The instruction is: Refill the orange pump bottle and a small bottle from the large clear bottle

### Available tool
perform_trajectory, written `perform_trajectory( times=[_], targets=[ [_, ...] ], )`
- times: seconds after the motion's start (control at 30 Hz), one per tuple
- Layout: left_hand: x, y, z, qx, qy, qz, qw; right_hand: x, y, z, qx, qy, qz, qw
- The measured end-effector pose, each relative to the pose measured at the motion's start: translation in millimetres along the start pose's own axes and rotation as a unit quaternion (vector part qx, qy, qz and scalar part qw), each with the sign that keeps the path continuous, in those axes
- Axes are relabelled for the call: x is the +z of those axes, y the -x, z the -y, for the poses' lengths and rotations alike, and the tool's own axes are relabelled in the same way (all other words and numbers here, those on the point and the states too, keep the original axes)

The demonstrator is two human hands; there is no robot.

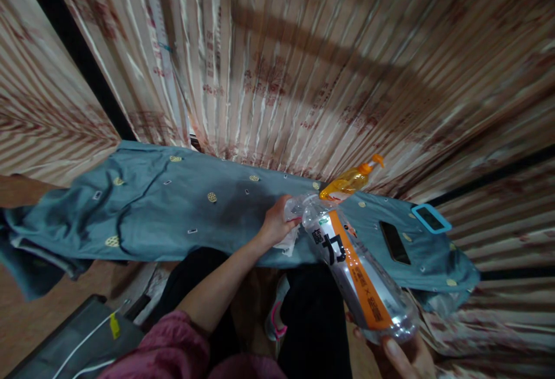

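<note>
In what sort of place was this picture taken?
Probably a small, curtained-off indoor space, perhaps in a home: printed hangings drop behind a narrow, cloth-covered table, and a smartphone lies on it.

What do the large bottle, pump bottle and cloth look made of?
Large bottle: probably clear plastic, glossy, with bright highlights near its base. Pump bottle: likely plastic, shiny, with a see-through orange look. Cloth: seemingly fabric, matte, with soft folds.

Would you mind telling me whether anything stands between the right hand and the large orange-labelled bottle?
Nothing visible does: the right hand touches the large bottle at its base. The orange pump bottle is near the other end, not between them.
</note>
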State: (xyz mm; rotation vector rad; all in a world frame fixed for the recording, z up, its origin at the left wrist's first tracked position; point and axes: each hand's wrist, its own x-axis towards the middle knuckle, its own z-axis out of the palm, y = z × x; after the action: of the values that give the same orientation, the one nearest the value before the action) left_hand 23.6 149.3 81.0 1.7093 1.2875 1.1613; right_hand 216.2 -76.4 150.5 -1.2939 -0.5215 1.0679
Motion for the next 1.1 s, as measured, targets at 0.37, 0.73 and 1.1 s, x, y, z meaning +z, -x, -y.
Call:
perform_trajectory(
  times=[0.37,0.73,1.1],
  targets=[
    [-2.0,0,-2,-0.007,0.003,0.004,1.000,-1,0,-1,-0.008,0.010,0.011,1.000],
    [-1.0,0,0,-0.006,0.000,0.002,1.000,11,5,5,-0.006,-0.007,-0.002,1.000],
    [-3.6,0,-5,-0.013,0.000,0.002,1.000,14,6,9,0.007,0.016,-0.013,1.000]
  ],
)
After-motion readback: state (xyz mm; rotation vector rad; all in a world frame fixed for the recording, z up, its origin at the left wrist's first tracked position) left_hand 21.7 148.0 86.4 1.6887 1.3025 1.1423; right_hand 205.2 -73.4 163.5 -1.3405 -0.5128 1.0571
